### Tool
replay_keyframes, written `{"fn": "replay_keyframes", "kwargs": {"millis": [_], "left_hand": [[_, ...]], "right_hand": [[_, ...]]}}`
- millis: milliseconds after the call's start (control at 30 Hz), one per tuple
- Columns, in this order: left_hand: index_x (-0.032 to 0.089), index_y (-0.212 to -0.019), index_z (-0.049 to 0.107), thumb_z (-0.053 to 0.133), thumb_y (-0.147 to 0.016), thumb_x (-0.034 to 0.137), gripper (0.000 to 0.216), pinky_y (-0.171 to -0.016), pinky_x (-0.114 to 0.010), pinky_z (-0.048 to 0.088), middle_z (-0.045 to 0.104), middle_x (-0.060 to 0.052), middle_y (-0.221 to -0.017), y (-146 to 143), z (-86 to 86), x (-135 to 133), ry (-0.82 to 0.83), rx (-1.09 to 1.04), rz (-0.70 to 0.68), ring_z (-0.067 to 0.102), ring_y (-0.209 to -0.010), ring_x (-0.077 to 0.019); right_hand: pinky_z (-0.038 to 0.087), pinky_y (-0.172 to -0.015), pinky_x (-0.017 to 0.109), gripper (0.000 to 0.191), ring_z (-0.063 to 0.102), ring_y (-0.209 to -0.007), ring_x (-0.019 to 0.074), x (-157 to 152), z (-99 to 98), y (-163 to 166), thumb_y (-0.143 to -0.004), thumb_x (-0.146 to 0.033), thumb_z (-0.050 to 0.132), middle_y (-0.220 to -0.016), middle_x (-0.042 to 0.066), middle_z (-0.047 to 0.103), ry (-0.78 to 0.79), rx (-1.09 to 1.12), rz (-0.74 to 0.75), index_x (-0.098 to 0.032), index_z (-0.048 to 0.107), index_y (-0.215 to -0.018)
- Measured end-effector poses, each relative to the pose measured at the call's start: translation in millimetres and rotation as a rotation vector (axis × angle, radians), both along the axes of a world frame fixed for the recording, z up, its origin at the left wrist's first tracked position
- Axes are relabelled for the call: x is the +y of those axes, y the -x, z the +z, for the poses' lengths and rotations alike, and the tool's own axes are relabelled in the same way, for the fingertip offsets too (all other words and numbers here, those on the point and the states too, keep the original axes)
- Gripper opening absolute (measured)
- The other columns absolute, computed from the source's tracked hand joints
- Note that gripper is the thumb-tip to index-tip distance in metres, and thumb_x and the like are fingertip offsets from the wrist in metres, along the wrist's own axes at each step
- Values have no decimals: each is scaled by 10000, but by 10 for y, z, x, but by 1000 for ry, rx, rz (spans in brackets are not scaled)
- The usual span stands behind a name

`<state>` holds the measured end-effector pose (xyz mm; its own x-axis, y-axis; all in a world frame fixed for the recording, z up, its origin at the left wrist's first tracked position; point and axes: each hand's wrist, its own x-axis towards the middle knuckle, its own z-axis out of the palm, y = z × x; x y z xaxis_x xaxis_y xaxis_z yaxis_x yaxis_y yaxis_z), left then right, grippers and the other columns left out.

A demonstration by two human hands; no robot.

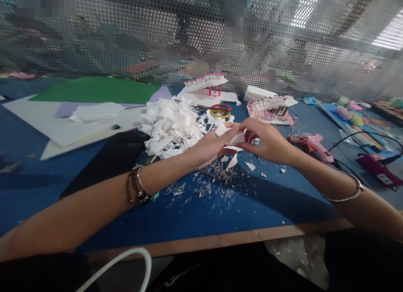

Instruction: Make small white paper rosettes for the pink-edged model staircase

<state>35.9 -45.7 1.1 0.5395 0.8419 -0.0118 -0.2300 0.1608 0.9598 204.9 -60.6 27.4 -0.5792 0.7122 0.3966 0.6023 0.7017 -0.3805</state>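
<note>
My left hand (210, 148) and my right hand (267, 140) meet over the blue tabletop, both closed on small white paper pieces (236, 139). The fingertips come together around the paper, and some of it is hidden behind them. Just left of my hands rises a heap of torn white paper (173, 126). Below them lie fine white shreds (220, 178) and a few larger scraps (250, 166). Beyond my fingers rest scissors (220, 111) with red and yellow handles, partly among the paper bits.
Two small craft models, one with pink posts (214, 90) and one with green posts (273, 107), stand at the back. A pink glue gun (311, 145) and a purple device (379, 171) with cables lie right. Green sheet (94, 89), white sheets and a black flat object (110, 161) lie left.
</note>
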Motion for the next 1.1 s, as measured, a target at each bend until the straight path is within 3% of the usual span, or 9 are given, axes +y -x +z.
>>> {"fn": "replay_keyframes", "kwargs": {"millis": [133, 233, 433, 600, 733, 867, 933, 1000, 1100], "left_hand": [[138, -984, 542, 545, -804, 315, 253, -658, -266, 504, 613, -120, -988, 6, -47, -27, -47, 10, -57, 616, -813, -173], [142, -1055, 515, 584, -771, 320, 342, -657, -261, 507, 603, -104, -976, 43, -65, -45, -125, 20, -24, 618, -788, -160], [167, -1096, 469, 656, -700, 262, 448, -629, -223, 472, 578, -5, -788, 83, -86, -137, -266, 186, -45, 578, -685, -105], [159, -1008, 449, 648, -700, 228, 373, -628, -210, 459, 528, -23, -898, 91, -125, -211, -372, 181, -29, 553, -732, -98], [161, -1006, 431, 563, -769, 278, 296, -588, -216, 467, 496, -21, -877, 145, -122, -230, -420, 248, -21, 544, -638, -77], [158, -1089, 372, 555, -759, 317, 410, -564, -225, 468, 462, -47, -940, 217, -181, -247, -431, 315, 6, 536, -600, -68], [185, -1179, 299, 610, -718, 300, 568, -576, -232, 469, 439, -79, -1040, 267, -232, -258, -569, 383, 31, 540, -642, -79], [216, -1215, 263, 665, -673, 277, 678, -608, -246, 469, 388, -108, -1143, 326, -276, -266, -831, 460, 84, 542, -702, -96], [207, -1129, 387, 649, -713, 286, 498, -671, -271, 447, 420, -101, -1124, 406, -308, -273, -1314, 583, 113, 528, -773, -127]], "right_hand": [[488, -682, 223, 207, 545, -806, 103, -86, -17, -85, -743, -124, 494, -932, 31, 534, 56, 181, -27, -183, 507, -941], [490, -702, 227, 208, 547, -800, 101, -131, -39, -146, -711, -80, 473, -893, 19, 538, 80, 250, -70, -180, 496, -891], [458, -667, 243, 116, 530, -745, 112, -209, -133, -171, -709, -129, 498, -809, 9, 562, -51, 138, -181, -183, 495, -812], [412, -671, 270, 21, 494, -742, 130, -254, -171, -161, -767, -186, 497, -810, 28, 532, -173, 28, -171, -187, 477, -763], [389, -595, 241, 89, 453, -640, 107, -298, -205, -171, -807, -193, 480, -765, 16, 500, -193, -6, -126, -194, 437, -729], [412, -604, 234, 76, 499, -675, 113, -354, -288, -173, -840, -149, 421, -819, 33, 537, -152, -7, -93, -207, 463, -867], [428, -608, 240, 148, 529, -686, 120, -370, -343, -172, -832, -164, 441, -829, 32, 554, -128, -2, -139, -222, 449, -967], [443, -598, 239, 235, 544, -656, 116, -373, -397, -169, -818, -192, 471, -814, 21, 559, -83, 37, -197, -229, 416, -1043], [462, -590, 231, 323, 538, -611, 101, -367, -454, -160, -809, -194, 475, -784, 3, 540, -12, 145, -234, -222, 366, -1112]]}}
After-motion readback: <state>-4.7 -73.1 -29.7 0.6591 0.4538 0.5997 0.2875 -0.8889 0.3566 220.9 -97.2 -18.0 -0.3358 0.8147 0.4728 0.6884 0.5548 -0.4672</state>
